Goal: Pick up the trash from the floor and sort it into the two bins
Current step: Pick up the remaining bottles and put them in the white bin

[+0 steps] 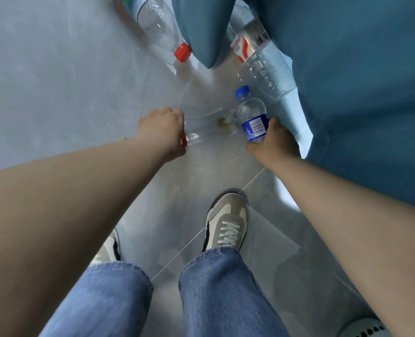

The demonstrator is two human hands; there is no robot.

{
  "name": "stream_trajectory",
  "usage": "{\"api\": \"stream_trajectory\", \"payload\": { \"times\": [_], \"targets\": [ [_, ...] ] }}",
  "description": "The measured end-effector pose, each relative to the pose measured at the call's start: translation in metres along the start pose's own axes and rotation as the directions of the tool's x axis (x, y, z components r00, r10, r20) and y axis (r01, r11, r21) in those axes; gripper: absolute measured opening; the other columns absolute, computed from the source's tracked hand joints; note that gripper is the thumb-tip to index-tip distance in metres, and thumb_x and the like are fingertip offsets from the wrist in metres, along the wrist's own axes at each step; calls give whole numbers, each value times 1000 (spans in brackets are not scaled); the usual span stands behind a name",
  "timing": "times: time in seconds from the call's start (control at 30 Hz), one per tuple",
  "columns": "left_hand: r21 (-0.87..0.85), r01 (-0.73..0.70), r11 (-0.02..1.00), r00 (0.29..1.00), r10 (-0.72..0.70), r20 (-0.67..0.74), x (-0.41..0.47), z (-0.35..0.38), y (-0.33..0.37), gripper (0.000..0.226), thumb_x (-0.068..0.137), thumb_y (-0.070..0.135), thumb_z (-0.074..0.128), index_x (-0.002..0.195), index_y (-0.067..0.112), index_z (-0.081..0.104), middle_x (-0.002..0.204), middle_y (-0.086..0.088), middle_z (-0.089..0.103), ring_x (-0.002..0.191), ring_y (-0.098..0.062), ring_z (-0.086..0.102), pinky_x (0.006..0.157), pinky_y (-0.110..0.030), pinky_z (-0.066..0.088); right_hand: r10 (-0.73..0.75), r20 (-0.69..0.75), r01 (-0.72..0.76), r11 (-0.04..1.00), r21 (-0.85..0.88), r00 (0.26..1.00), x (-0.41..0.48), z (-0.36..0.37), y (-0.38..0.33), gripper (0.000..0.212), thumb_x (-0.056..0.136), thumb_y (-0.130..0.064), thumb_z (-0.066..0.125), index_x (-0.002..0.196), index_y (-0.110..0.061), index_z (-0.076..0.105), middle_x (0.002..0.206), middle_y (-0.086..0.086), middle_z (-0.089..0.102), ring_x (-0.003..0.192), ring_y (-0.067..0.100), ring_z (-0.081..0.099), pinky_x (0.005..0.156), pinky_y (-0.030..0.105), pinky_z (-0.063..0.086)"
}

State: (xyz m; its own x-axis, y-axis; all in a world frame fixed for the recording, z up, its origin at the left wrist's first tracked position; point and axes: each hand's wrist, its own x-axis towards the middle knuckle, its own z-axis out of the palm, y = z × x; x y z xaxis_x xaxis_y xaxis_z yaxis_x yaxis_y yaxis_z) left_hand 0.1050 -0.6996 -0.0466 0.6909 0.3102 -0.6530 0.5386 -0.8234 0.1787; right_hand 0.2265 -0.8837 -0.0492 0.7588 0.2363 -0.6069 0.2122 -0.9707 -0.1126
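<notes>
My left hand point(162, 130) grips a clear plastic bottle point(201, 127) with a red cap near its neck; the cap shows as a red edge under my fingers. My right hand point(274, 139) holds a small clear bottle with a blue cap and blue label point(251, 115), cap pointing away from me. Two more bottles lie on the grey floor ahead: a large clear bottle with a red cap point(160, 25) at the top middle, and a ribbed clear bottle with a red and white label point(262, 59) beside the blue fabric.
Blue upholstered furniture point(359, 81) fills the right side, and one blue leg point(201, 27) comes down between the two floor bottles. A small brown stain point(224, 122) marks the floor tile. My shoes and jeans are below. A white perforated object point(364, 329) shows at the bottom right.
</notes>
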Motion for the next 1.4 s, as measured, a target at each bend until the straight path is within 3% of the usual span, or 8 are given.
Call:
{"api": "stream_trajectory", "payload": {
  "times": [0.17, 0.33, 0.73, 0.93, 1.07, 1.27, 1.4],
  "targets": [
    [-94, 60, 994, 998, -57, 32, -42, -12, -2, 47, 77, 38, 67, 109, 8, 49, 109, -17, 53, 96, -36, 53, 75, -36, 42, 40, 21, -41, 998, 45, 999, -43, -8, -10, 58, 80, -31, 68, 125, -3, 44, 126, 20, 54, 110, 35, 56, 82, 33, 43],
    [-207, 161, 965, 987, -153, 52, -87, -56, 1, 42, 74, 43, 67, 92, 16, 40, 95, -8, 48, 82, -26, 41, 68, -32, 38, 70, 55, -73, 996, 57, 996, -88, -49, -26, 58, 82, -35, 66, 126, -5, 42, 125, 18, 53, 108, 35, 56, 82, 34, 44],
    [-224, 157, 962, 985, -169, -35, -226, -237, 8, 52, 75, 47, 66, 108, 13, 47, 104, -10, 51, 91, -31, 56, 73, -35, 46, -7, -28, 10, 995, 101, 1000, -224, -215, -91, 58, 83, -36, 66, 127, -7, 41, 125, 14, 54, 109, 33, 55, 84, 34, 47],
    [-239, 107, 965, 987, -132, -89, -316, -342, 24, 53, 75, 48, 66, 111, 15, 48, 103, -8, 54, 90, -28, 59, 76, -37, 54, 68, -52, -51, 959, 280, 996, -322, -316, -126, 56, 82, -37, 67, 124, -7, 45, 121, 13, 57, 105, 32, 58, 85, 37, 49],
    [-249, 57, 967, 983, -98, -156, -392, -408, 36, 53, 74, 49, 66, 111, 16, 48, 103, -7, 55, 89, -26, 60, 76, -38, 55, 99, -97, -57, 928, 368, 990, -402, -386, -139, 55, 81, -37, 67, 123, -10, 45, 117, 10, 58, 97, 30, 60, 72, 29, 45],
    [-217, -111, 970, 953, 42, -301, -486, -498, 65, 45, 71, 50, 65, 99, 18, 48, 95, -4, 53, 81, -24, 56, 64, -31, 44, 175, -292, -16, 879, 476, 940, -511, -480, -132, 55, 76, -36, 72, 120, -13, 48, 112, 7, 60, 88, 25, 57, 68, 26, 39],
    [-221, -195, 956, 932, 110, -346, -548, -526, 88, 46, 71, 54, 65, 96, 19, 49, 95, -1, 53, 84, -23, 56, 69, -31, 44, 257, -344, -7, 810, 587, 903, -588, -509, -110, 51, 72, -34, 72, 117, -18, 52, 103, 3, 62, 83, 20, 58, 64, 27, 43]
  ]
}}
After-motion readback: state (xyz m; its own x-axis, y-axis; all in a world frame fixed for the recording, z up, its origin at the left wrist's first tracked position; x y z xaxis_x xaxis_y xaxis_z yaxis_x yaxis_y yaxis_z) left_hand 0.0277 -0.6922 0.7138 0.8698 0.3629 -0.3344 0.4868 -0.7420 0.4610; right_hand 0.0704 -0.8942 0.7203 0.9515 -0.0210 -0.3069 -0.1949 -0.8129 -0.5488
